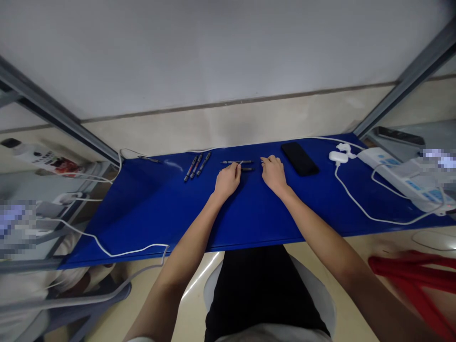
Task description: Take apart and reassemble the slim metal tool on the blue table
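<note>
Two slim dark metal-shafted tools [237,162] lie side by side across the middle of the blue tabletop [142,213], their shafts running left to right. My left hand [227,181] sits at them, its fingertips on the shafts near a thin pale sliver [240,163]; whether it grips anything I cannot tell. My right hand [273,173] rests on the table next to the tools' right ends, fingers curled and apparently holding nothing. Three pen-like screwdrivers [195,166] lie angled together left of my left hand. A black smartphone [299,158] lies face down or dark just right of my right hand.
A white charger [338,156] and a white power strip [392,175] sit at the table's right end, with white cables [388,222] looping across it. A small dark tool [148,159] lies at the far edge. Grey metal frame bars rise at both sides, and a red chair [409,280] stands low right.
</note>
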Demonstrator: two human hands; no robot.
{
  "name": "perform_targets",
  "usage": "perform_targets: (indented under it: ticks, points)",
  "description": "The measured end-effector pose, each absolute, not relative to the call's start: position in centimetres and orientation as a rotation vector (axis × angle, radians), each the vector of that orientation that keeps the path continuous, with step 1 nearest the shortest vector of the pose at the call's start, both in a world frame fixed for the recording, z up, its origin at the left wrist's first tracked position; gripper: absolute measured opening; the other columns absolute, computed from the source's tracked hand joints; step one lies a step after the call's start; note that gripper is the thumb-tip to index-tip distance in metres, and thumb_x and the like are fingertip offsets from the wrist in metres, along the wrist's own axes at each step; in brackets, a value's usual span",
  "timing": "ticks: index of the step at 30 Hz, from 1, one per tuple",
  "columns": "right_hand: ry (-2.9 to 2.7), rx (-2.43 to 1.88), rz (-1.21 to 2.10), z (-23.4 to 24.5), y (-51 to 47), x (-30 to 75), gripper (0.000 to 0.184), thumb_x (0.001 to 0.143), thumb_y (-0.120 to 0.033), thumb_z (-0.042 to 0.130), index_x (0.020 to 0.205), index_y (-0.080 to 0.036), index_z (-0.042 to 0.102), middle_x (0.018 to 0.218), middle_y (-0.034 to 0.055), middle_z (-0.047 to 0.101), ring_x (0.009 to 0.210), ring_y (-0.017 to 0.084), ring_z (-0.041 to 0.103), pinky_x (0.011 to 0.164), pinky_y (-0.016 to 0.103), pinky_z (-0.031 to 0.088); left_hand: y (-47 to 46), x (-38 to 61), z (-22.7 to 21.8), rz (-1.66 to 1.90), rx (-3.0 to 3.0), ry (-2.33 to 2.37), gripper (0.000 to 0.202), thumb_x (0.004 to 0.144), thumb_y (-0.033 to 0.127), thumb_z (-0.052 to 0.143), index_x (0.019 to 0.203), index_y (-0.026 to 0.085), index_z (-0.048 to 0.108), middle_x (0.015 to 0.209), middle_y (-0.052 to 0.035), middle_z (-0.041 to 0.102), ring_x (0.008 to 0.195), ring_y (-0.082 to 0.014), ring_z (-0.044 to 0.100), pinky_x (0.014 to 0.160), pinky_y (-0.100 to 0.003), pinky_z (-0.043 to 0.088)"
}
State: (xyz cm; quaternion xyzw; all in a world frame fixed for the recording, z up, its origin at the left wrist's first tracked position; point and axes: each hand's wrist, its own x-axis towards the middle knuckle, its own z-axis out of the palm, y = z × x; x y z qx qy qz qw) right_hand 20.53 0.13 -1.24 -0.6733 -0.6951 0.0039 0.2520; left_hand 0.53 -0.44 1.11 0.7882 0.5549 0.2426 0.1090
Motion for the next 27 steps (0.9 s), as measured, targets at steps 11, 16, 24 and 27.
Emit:
perform_targets:
  ticks: [11, 16, 24, 27]
  points:
    - [-1.853, -1.531, 0.047, 0.0, -0.4, 19.6, 0.043, 0.109, -0.037, 0.037, 0.111, -0.016, 0.075, 0.108, 0.0154, 0.069, 0.103, 0.031, 0.058, 0.094, 0.047, 0.042, -0.4, 0.6, 0.4, 0.665, 2.476, 1.348, 0.032, 0.11, 0.034, 0.039, 0.114, 0.02, 0.067, 0.104, -0.0084, 0.074, 0.096, -0.0233, 0.071, 0.08, -0.03, 0.05]
    - [-1.955, -1.236, 0.27, 0.6, -0.7, 18.7, 0.042, 0.109, -0.038, 0.035, 0.087, -0.02, 0.067, 0.087, 0.009, 0.07, 0.087, 0.024, 0.061, 0.086, 0.037, 0.046, -0.7, 0.6, 0.6, 0.642, 2.521, 1.333, 0.033, 0.109, 0.04, 0.042, 0.122, 0.025, 0.069, 0.101, -0.0062, 0.073, 0.089, -0.021, 0.071, 0.075, -0.027, 0.049]
    - [-1.877, -1.302, 0.552, 0.5, -0.8, 18.6, 0.031, 0.102, -0.042, 0.049, 0.082, -0.022, 0.064, 0.069, 0.0014, 0.064, 0.064, 0.017, 0.058, 0.066, 0.03, 0.041, -0.3, 0.5, 0.1, 0.693, 2.505, 1.269, 0.034, 0.108, 0.039, 0.046, 0.114, 0.018, 0.072, 0.102, -0.0096, 0.075, 0.093, -0.0229, 0.072, 0.083, -0.031, 0.052]
    - [-1.749, -1.251, 0.694, 0.5, -0.7, 18.7, 0.023, 0.099, -0.042, 0.055, 0.095, -0.022, 0.067, 0.066, -0.0016, 0.062, 0.061, 0.016, 0.057, 0.064, 0.03, 0.042, 0.0, 0.3, 0.2, 0.736, 2.459, 1.255, 0.03, 0.107, 0.037, 0.05, 0.109, 0.018, 0.074, 0.102, -0.0088, 0.076, 0.095, -0.0226, 0.071, 0.084, -0.031, 0.051]
